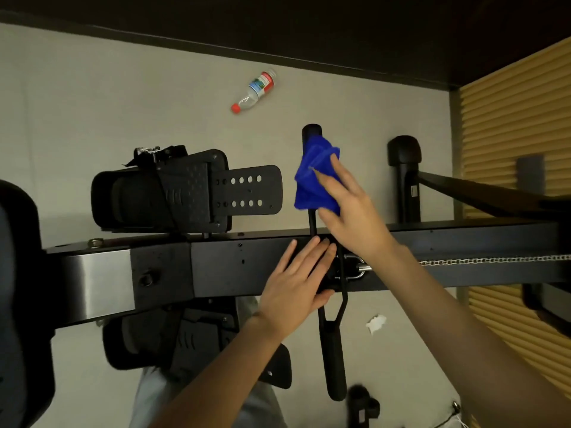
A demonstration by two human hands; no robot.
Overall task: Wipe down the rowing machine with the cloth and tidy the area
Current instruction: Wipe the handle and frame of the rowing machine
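- Right hand (349, 205) clasps the blue cloth (312, 180) round the handle (333, 359), centre frame.
- Left hand (296, 279) lies flat, fingers straight, on the rail (216, 267).
- Bottle (255, 91) on floor, upper centre; paper scrap (376, 323) lower right.

Pale floor (92, 103) fills the view. Toward its far edge, just short of the dark wall (278, 23), a clear plastic bottle (255, 91) lies on its side, red cap pointing to the near left. The rowing machine (247, 264) crosses over the middle, its black-capped leg (407, 180) planted near the right edge beside the slatted panel (519, 118). On the near side, a crumpled white scrap of paper (376, 323) sits alone, and a blurred black object (360, 403) stands by the near edge.
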